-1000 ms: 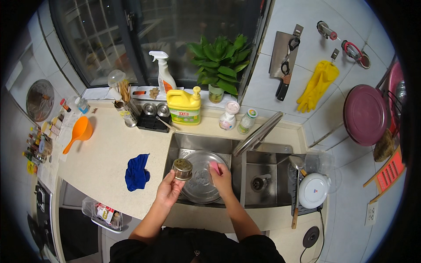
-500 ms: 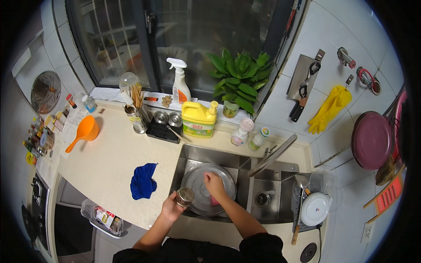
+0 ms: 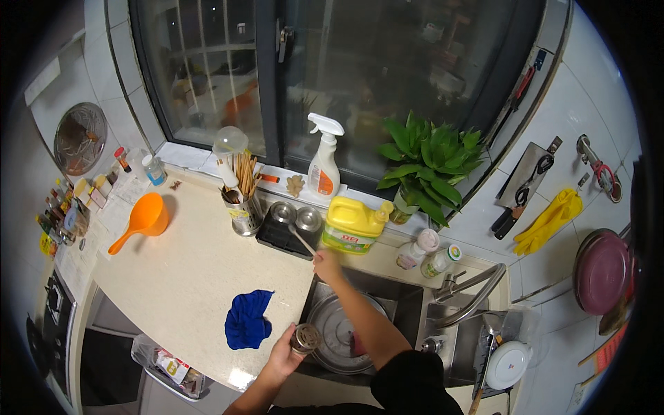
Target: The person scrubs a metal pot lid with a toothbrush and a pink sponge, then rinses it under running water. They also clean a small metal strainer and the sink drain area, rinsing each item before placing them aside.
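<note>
My left hand (image 3: 282,354) is wrapped round a small round jar (image 3: 306,338), brownish inside, held at the sink's left edge. My right hand (image 3: 327,266) reaches past the sink to the counter behind. Its fingers are closed on the lower end of a thin, pale stick-like handle (image 3: 304,242). The other end of that handle leans on a black tray (image 3: 275,238) with two small round metal containers (image 3: 308,218). Beneath my right forearm, a round metal basin (image 3: 325,325) sits in the sink; something pink (image 3: 357,344) shows in it, partly hidden by the arm.
A blue cloth (image 3: 247,321) and an orange ladle (image 3: 146,216) lie on the counter. Behind the sink stand a yellow jug (image 3: 354,225), a spray bottle (image 3: 324,162), two plastic bottles (image 3: 440,261) and a plant (image 3: 436,162). The faucet (image 3: 484,294) arches over the right basin, beside a white bowl (image 3: 508,365).
My right hand has moved from above the metal basin up to the tray and taken hold of the thin handle. The left hand still holds the jar. The whole view has shifted.
</note>
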Tool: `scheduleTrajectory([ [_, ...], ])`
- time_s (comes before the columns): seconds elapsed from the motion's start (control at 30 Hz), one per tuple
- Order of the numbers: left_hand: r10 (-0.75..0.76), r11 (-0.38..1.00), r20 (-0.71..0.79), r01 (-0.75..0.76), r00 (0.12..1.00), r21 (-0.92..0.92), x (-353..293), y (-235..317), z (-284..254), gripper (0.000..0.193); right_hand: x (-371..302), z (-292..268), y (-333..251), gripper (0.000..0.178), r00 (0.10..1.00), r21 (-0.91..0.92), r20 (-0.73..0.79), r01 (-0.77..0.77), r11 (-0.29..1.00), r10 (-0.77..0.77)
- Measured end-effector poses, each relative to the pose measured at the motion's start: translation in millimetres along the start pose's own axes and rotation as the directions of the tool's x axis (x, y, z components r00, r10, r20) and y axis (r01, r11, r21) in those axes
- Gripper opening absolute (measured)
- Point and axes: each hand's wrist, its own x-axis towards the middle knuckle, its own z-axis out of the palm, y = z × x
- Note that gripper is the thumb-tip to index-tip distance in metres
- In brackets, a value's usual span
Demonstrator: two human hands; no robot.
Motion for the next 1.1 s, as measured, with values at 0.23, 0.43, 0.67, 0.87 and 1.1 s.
scheduleTrajectory([
  [0.23,0.007,0.999,0.071,-0.004,0.997,-0.046,15.0,24.0,24.4,0.035,-169.0,-84.0,-49.0,0.026,0.913,0.82,0.407,-0.351,0.452,-0.029],
  [0.43,-0.005,1.0,0.05,0.004,0.999,0.027,4.6,15.8,60.9,0.037,-271.4,-118.1,-23.4,0.027,0.968,0.681,0.247,-0.145,0.718,-0.039],
  [0.67,0.036,0.993,-0.003,-0.036,0.999,0.114,1.1,-28.8,79.1,0.035,-324.3,-104.6,-14.1,0.033,0.997,0.486,0.066,0.004,0.874,-0.041],
  [0.87,0.027,0.987,-0.031,-0.022,0.999,0.161,-10.9,-47.7,86.4,0.039,-330.8,-115.3,-34.7,0.031,0.938,0.088,-0.218,0.295,0.951,-0.271],
  [1.1,0.058,0.981,-0.084,-0.042,0.995,0.187,-19.0,-56.8,90.4,0.038,-338.8,-110.3,-28.3,0.03,0.991,0.394,-0.134,0.041,0.918,0.013],
])
